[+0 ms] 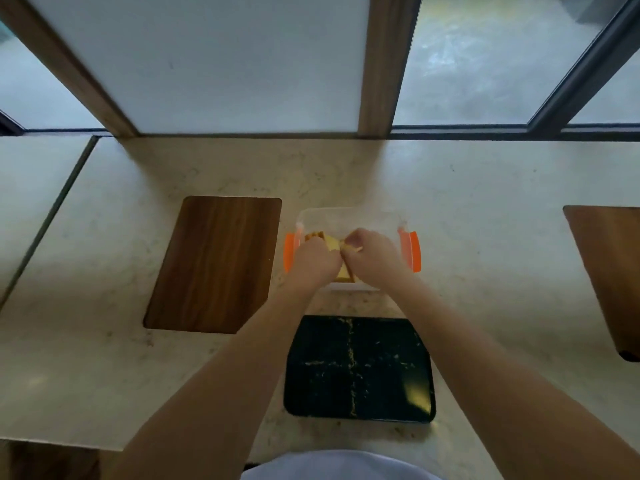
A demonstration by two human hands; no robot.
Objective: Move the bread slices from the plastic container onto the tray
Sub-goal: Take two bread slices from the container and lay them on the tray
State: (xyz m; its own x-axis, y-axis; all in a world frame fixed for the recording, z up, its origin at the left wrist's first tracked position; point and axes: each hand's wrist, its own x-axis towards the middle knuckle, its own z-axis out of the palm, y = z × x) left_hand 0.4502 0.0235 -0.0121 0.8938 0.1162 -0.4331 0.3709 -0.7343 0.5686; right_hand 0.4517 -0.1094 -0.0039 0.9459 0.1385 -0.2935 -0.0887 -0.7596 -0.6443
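Both hands are inside the clear plastic container (349, 220), which stands near the middle of the counter (485, 271), back from its near edge. The left hand (317, 259) is curled around the bread slices (331, 242) at the container's left side. The right hand (372, 252) is pinched on the edge of one slice beside it. The slices appear to stand packed together; how many remain cannot be told, since the hands cover most of them.

The dark tray (360, 368) lies just in front of the container, close to the near counter edge, and carries no bread. Judged from this, the transfer is at its first pick.

Risks from this position:
- Tearing. Bread is soft; a pinch on one edge while the other hand holds the stack could rip the slice or crush its corner.
- Dragging. A slice pulled out at an angle could catch the container's near wall and lift or tip the light box.
- Snagging. The orange latches (412, 251) project from both short sides; a wrist drawn outward could strike one.
- Dropping. A slice released early would land on the bare strip of counter between container and tray.

Clearance: the path from container to tray is short and unobstructed, straight toward the person. A wooden board (218, 265) lies to the left of the container, well apart from the path. A second board (609, 271) sits at the far right counter edge. The tray's whole surface is open for placement.
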